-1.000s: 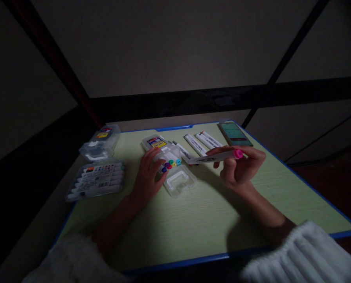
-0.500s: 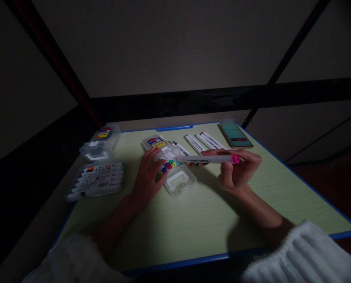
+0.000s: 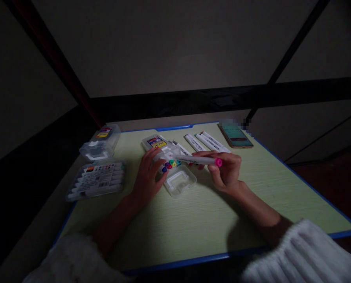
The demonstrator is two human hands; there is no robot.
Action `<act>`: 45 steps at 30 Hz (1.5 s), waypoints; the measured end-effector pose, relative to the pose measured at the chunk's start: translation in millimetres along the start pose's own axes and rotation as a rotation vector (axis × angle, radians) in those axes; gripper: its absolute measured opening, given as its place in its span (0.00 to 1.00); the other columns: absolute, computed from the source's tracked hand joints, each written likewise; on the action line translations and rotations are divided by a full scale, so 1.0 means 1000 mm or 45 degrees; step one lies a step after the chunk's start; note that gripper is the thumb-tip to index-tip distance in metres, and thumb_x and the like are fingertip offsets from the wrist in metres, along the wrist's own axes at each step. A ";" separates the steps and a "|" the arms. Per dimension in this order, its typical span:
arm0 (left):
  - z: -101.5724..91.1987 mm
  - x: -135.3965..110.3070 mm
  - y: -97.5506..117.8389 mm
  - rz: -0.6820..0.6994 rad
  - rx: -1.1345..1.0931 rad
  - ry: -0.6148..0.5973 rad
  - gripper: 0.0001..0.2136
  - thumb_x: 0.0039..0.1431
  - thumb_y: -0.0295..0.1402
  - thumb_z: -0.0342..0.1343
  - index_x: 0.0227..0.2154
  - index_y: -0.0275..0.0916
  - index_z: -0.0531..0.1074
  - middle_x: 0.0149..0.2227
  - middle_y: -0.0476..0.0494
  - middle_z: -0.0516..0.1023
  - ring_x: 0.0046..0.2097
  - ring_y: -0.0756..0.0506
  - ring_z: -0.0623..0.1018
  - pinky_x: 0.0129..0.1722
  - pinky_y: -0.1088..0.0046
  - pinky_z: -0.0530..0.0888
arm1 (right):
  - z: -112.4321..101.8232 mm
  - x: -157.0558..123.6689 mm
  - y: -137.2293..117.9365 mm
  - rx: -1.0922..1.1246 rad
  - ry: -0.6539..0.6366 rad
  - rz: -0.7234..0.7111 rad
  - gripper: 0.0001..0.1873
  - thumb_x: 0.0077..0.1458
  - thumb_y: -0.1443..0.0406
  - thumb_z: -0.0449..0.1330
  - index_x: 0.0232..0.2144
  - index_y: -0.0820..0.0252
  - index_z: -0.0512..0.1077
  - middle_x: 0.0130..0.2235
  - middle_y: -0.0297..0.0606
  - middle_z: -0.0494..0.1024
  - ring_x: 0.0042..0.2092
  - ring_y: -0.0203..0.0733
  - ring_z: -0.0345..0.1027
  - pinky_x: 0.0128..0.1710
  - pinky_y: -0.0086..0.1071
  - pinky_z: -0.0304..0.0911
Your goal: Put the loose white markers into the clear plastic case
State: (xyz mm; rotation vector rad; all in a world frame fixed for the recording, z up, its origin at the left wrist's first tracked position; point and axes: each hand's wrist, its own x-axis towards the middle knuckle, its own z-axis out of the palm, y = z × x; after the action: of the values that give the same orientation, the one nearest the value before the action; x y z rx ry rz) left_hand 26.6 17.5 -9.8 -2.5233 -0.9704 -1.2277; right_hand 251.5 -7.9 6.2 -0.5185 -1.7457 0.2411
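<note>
My right hand pinches a white marker with a pink end. The marker's far end reaches the mouth of a clear plastic marker case, partly inside or just above it; I cannot tell which. Several coloured marker ends show in that mouth. My left hand is wrapped round the case's left side, thumb near the purple ends. The case's hinged lid lies folded open on the table towards me.
Several loose white markers lie behind my right hand. A phone rests at the back right. On the left are a filled marker case and another clear case. The table has a blue edge.
My right hand has moved left with the pink-ended marker, bringing it further towards the case. My left hand and the case have stayed in place.
</note>
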 end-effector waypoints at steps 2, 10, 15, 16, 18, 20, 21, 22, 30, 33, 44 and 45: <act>0.000 0.000 0.000 0.000 0.002 0.006 0.13 0.52 0.27 0.56 0.41 0.39 0.62 0.51 0.36 0.64 0.57 0.38 0.63 0.53 0.54 0.66 | -0.002 0.001 -0.001 -0.074 -0.053 0.035 0.05 0.58 0.63 0.51 0.37 0.55 0.63 0.39 0.40 0.77 0.41 0.43 0.72 0.37 0.41 0.68; 0.000 -0.001 0.000 -0.001 -0.007 0.005 0.13 0.52 0.27 0.56 0.41 0.40 0.62 0.51 0.37 0.64 0.57 0.38 0.63 0.53 0.54 0.66 | -0.006 0.013 -0.010 -0.483 -0.467 -0.155 0.14 0.61 0.59 0.46 0.41 0.61 0.64 0.42 0.44 0.77 0.45 0.40 0.71 0.38 0.36 0.68; -0.001 0.000 0.001 0.003 -0.006 0.009 0.13 0.52 0.27 0.56 0.41 0.40 0.62 0.51 0.37 0.64 0.56 0.38 0.63 0.53 0.54 0.66 | -0.002 0.013 -0.011 -0.564 -0.619 -0.165 0.14 0.62 0.61 0.44 0.44 0.62 0.63 0.45 0.45 0.75 0.49 0.40 0.68 0.40 0.35 0.67; -0.001 0.000 0.000 0.003 -0.002 0.006 0.13 0.52 0.27 0.56 0.41 0.40 0.62 0.51 0.37 0.64 0.56 0.38 0.63 0.53 0.54 0.66 | -0.002 0.013 -0.010 -0.571 -0.632 -0.162 0.14 0.62 0.62 0.44 0.44 0.62 0.63 0.46 0.46 0.75 0.49 0.40 0.68 0.40 0.35 0.67; -0.001 0.000 0.000 0.003 0.004 0.003 0.13 0.53 0.28 0.56 0.41 0.40 0.62 0.51 0.37 0.64 0.56 0.38 0.63 0.53 0.54 0.66 | -0.002 0.012 -0.010 -0.575 -0.651 -0.156 0.15 0.63 0.61 0.43 0.45 0.62 0.62 0.46 0.46 0.74 0.50 0.41 0.67 0.41 0.36 0.67; -0.001 0.000 0.000 0.005 0.003 0.003 0.13 0.53 0.28 0.56 0.41 0.40 0.62 0.51 0.37 0.64 0.56 0.38 0.63 0.53 0.54 0.66 | -0.002 0.012 -0.010 -0.576 -0.666 -0.146 0.16 0.63 0.61 0.43 0.46 0.63 0.62 0.47 0.47 0.73 0.50 0.41 0.67 0.41 0.36 0.67; -0.001 0.000 0.000 0.005 0.001 0.004 0.13 0.52 0.28 0.56 0.40 0.40 0.62 0.51 0.37 0.64 0.56 0.38 0.63 0.53 0.54 0.66 | -0.002 0.012 -0.009 -0.579 -0.675 -0.137 0.16 0.63 0.61 0.43 0.46 0.63 0.62 0.48 0.47 0.73 0.51 0.41 0.66 0.41 0.37 0.67; -0.001 0.000 0.000 0.005 -0.002 0.004 0.13 0.52 0.28 0.56 0.40 0.40 0.62 0.51 0.37 0.64 0.56 0.38 0.63 0.53 0.54 0.66 | -0.002 0.012 -0.009 -0.582 -0.685 -0.127 0.16 0.63 0.60 0.42 0.46 0.63 0.62 0.48 0.47 0.73 0.51 0.41 0.66 0.42 0.37 0.67; -0.001 0.000 0.000 -0.004 -0.006 -0.001 0.13 0.53 0.27 0.56 0.41 0.40 0.62 0.52 0.38 0.63 0.57 0.38 0.63 0.53 0.54 0.66 | -0.002 0.012 -0.008 -0.581 -0.765 -0.060 0.17 0.62 0.61 0.43 0.47 0.65 0.63 0.50 0.49 0.71 0.52 0.43 0.65 0.43 0.38 0.67; -0.001 0.000 0.000 -0.002 -0.001 0.008 0.13 0.52 0.27 0.56 0.41 0.40 0.62 0.51 0.38 0.64 0.57 0.38 0.63 0.53 0.54 0.66 | -0.002 0.012 -0.007 -0.575 -0.787 -0.037 0.17 0.62 0.61 0.43 0.48 0.63 0.63 0.51 0.48 0.70 0.53 0.43 0.64 0.44 0.39 0.67; -0.002 0.000 0.001 -0.013 0.003 -0.001 0.12 0.53 0.27 0.56 0.40 0.41 0.62 0.51 0.38 0.64 0.57 0.38 0.63 0.53 0.53 0.66 | 0.000 0.010 -0.004 -0.563 -0.815 0.005 0.16 0.62 0.62 0.45 0.48 0.64 0.64 0.52 0.48 0.70 0.53 0.44 0.64 0.44 0.41 0.67; -0.002 0.000 0.001 -0.014 0.002 0.000 0.12 0.53 0.27 0.56 0.40 0.41 0.62 0.51 0.38 0.64 0.57 0.38 0.63 0.53 0.53 0.66 | 0.000 0.010 -0.004 -0.563 -0.815 0.008 0.17 0.62 0.62 0.45 0.48 0.64 0.64 0.52 0.49 0.70 0.53 0.45 0.64 0.45 0.42 0.67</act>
State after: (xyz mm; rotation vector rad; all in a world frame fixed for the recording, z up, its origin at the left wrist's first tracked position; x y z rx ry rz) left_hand 26.0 16.1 -8.2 -2.5198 -0.9863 -1.2295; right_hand 248.7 -6.6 16.8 -0.8269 -2.4433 0.0148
